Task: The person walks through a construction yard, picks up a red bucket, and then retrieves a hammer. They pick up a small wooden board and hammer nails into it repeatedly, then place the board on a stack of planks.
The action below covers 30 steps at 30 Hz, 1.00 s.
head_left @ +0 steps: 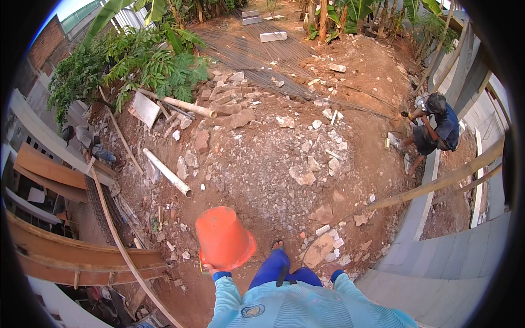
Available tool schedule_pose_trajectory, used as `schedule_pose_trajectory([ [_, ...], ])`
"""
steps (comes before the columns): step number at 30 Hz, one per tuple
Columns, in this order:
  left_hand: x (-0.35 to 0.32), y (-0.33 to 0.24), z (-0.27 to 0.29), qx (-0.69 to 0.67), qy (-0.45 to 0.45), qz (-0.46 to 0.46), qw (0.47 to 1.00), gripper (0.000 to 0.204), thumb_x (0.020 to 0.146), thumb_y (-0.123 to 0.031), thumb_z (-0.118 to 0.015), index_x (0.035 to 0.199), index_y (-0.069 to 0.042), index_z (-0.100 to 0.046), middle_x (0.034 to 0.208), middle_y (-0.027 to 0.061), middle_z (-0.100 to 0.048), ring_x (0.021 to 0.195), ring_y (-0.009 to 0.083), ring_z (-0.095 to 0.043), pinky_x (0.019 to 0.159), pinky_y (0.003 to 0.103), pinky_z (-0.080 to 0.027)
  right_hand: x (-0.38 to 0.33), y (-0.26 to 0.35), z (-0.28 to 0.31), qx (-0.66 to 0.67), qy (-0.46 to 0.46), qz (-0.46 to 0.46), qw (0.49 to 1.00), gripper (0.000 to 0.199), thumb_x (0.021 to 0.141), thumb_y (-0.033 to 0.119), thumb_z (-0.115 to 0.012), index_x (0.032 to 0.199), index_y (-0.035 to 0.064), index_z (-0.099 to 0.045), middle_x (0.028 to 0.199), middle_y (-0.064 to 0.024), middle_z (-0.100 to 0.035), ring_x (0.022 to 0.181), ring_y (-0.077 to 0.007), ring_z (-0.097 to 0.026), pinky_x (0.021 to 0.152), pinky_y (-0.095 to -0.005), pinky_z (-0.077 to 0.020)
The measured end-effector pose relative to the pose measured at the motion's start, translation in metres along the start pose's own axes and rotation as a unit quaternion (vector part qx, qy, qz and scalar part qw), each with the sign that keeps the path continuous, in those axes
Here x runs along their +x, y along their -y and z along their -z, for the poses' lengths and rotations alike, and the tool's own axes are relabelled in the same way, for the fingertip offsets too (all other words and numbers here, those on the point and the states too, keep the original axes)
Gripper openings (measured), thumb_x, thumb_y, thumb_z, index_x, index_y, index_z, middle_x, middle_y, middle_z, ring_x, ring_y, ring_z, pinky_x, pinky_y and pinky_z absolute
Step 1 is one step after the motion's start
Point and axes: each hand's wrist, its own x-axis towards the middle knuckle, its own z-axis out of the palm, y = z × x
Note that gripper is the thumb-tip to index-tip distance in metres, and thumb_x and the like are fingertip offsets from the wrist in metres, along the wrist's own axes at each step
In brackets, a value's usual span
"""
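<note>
Open-air construction site. The setting is indicated by broken rubble (257, 158) strewn over reddish bare earth (374, 60), long dark rods (246, 54) laid side by side, pale pipes (167, 171), whitish blocks (273, 36) and timber poles (437, 179).

The wide fisheye view looks down and forward from the person's head, with the light-blue shirt (298, 306) very near at the lower edge, rubble-strewn ground (254, 172) mid-distance, and green plants (358, 12) far off.

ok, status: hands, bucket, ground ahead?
Left hand on orange bucket at its rim, narrow end pointing away. Right hand low, grip unclear. Rubble ahead, white pipe ahead-left.
</note>
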Motion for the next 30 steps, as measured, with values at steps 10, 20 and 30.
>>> schedule_pose_trajectory([
  [10, -0.008, -0.014, -0.147, -0.006, -0.041, -0.064, 0.997, 0.079, 0.088, -0.068, -0.033, 0.143, -0.010, -0.031, 0.146, 0.0125, -0.034, 0.130, 0.0351, -0.037, 0.106, 0.054, -0.033, -0.004, 0.103, 0.038, -0.023, 0.044, -0.022, 0.999, 0.031, 0.091, 0.029, -0.048, 0.107, 0.0039, -0.055, 0.101, -0.0210, -0.064, 0.081, -0.0290, -0.067, 0.059, -0.0381, -0.0562],
  [20, -0.007, -0.010, -0.187, -0.064, -0.115, -0.153, 0.979, 0.081, 0.088, -0.068, -0.034, 0.144, -0.010, -0.030, 0.147, 0.0119, -0.032, 0.132, 0.0340, -0.034, 0.108, 0.055, -0.030, 0.122, 0.184, 0.123, 0.015, 0.164, -0.112, 0.980, 0.028, 0.091, 0.033, -0.041, 0.101, 0.0093, -0.054, 0.090, -0.0170, -0.057, 0.085, -0.0333, -0.057, 0.062, -0.0510, -0.0469],
  [30, -0.030, -0.034, -0.235, -0.066, -0.137, -0.208, 0.966, 0.083, 0.085, -0.069, -0.042, 0.143, -0.012, -0.030, 0.146, 0.0104, -0.034, 0.130, 0.0337, -0.036, 0.106, 0.056, -0.034, 0.202, 0.391, 0.042, -0.080, 0.111, -0.019, 0.990, 0.021, 0.093, 0.029, -0.040, 0.089, 0.0142, -0.053, 0.068, -0.0080, -0.055, 0.054, -0.0239, -0.053, 0.043, -0.0380, -0.0439],
])
